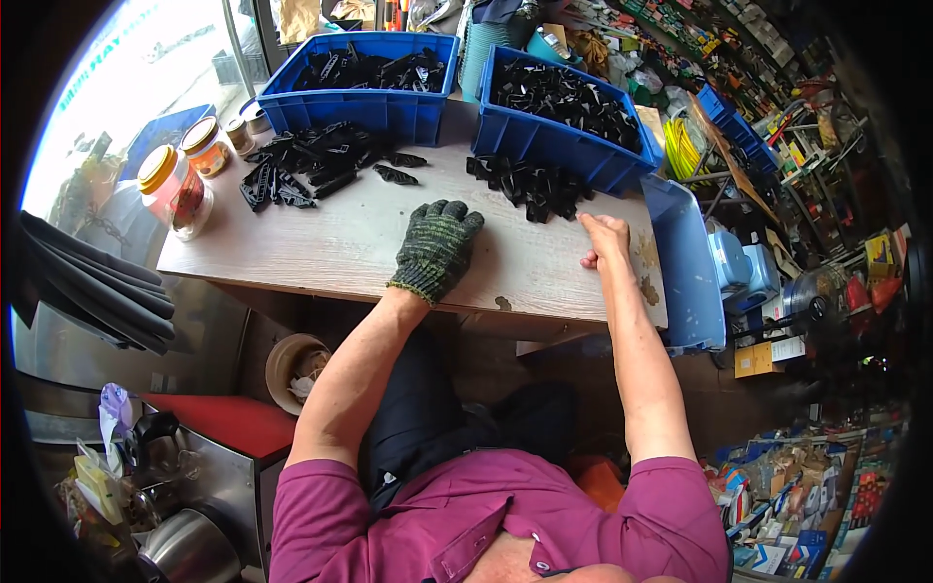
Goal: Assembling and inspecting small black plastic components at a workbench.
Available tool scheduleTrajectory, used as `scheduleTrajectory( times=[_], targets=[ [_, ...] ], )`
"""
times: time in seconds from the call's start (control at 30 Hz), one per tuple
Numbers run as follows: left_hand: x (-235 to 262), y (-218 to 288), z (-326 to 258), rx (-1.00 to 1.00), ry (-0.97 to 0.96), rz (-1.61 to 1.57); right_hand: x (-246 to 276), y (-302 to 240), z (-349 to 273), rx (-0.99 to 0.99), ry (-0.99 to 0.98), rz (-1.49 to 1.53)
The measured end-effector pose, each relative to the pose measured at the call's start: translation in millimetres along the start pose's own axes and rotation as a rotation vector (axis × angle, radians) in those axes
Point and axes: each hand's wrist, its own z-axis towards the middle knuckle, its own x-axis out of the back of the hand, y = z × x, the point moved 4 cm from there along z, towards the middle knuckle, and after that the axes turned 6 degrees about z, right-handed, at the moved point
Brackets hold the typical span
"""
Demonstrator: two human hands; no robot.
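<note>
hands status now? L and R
Left hand: gloved, open, flat on the table, holding nothing.
Right hand: bare, fingers curled beside the pile of black plastic parts; grip cannot be told.

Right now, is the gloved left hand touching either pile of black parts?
Apart. The head view shows the left hand flat on bare table, between the piles.

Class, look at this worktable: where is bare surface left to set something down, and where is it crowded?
Bare wood lies along the table's near edge, between the jars and the gloved left hand, and between that hand and the bare right hand. The back is crowded: two blue bins and piles of black plastic parts before them.
</note>
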Motion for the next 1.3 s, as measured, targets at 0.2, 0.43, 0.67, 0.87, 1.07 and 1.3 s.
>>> scheduleTrajectory(
  times=[0.2, 0.43, 0.67, 0.87, 1.07, 1.3],
  targets=[
    [18, 4, 1, 0.002, 0.128, -0.047, -18, -23, -13, 0.053, 0.037, -0.33],
    [28, 26, -12, -0.007, 0.322, -0.261, -2, -7, -4, 0.042, 0.007, -0.159],
    [-15, 70, -1, 0.112, 0.302, -0.788, -23, 18, -71, 0.039, -0.71, 0.213],
    [-20, 73, 0, 0.061, 0.121, -0.936, -22, 31, -79, 0.092, -0.691, 0.396],
    [-23, 64, 4, 0.351, 0.029, -1.1, -29, 22, -100, 0.187, -0.625, 0.372],
    [-19, 61, 7, 0.62, -0.262, -1.325, -39, 19, -108, 0.312, -0.605, 0.248]
  ],
)
